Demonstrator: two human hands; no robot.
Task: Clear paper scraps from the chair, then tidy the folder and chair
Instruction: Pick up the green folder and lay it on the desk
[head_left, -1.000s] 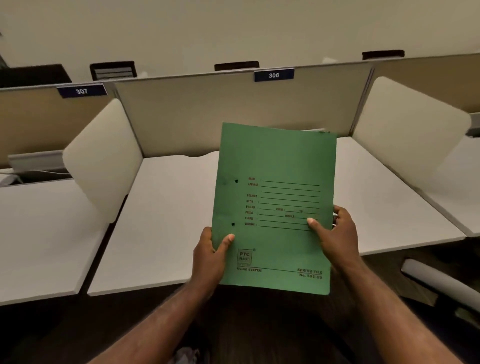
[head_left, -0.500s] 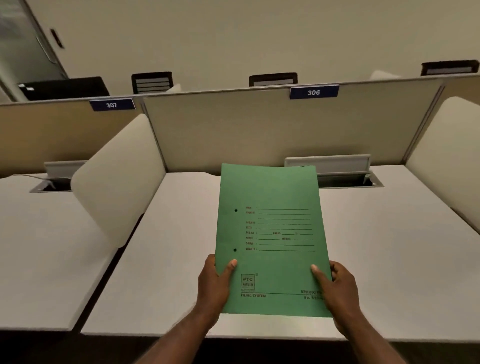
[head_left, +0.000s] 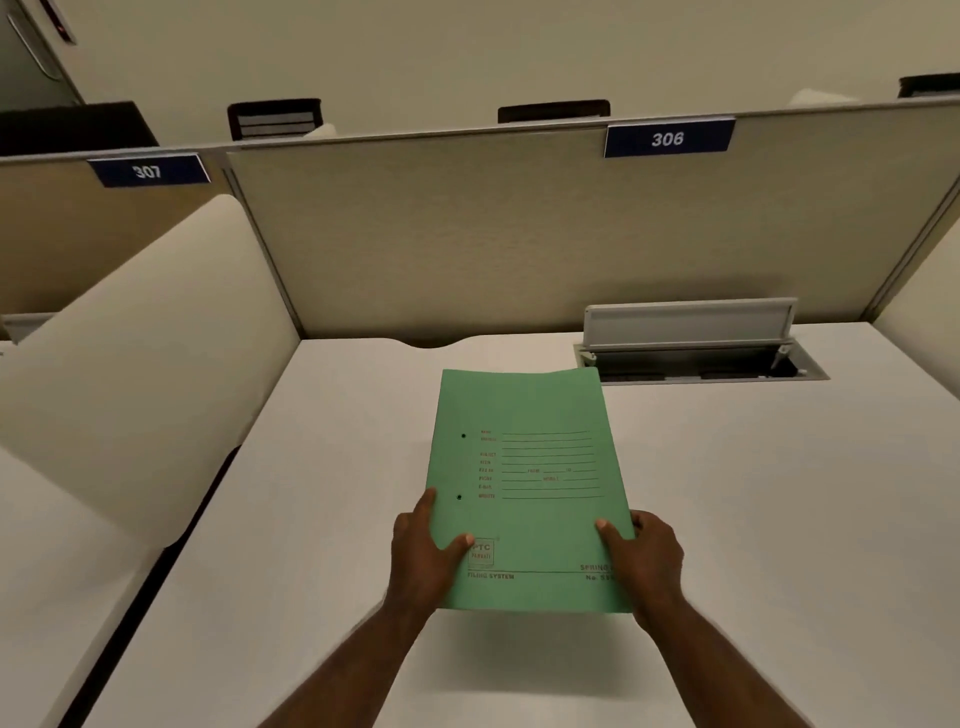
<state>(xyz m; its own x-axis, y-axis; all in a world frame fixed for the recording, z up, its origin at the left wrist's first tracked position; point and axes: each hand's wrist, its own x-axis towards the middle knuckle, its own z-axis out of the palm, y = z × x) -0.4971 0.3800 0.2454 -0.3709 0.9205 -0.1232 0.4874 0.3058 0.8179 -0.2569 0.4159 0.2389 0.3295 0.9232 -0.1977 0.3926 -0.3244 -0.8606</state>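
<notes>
Green file folder (head_left: 527, 483) is over the white desk (head_left: 779, 519), near-centre of the cubicle, closed, printed cover up. Left hand (head_left: 423, 556) pinches its near-left edge, thumb on the cover; right hand (head_left: 644, 561) pinches the near-right edge the same way. Near end looks slightly lifted, shadow beneath; far end low, contact unclear. Long axis runs near-to-far, top edge pointing far toward the partition, tilted slightly right. Risks: uneven release could leave it skewed; pushed far-right, its corner could catch the open cable tray (head_left: 696, 358). Chair not in view.
</notes>
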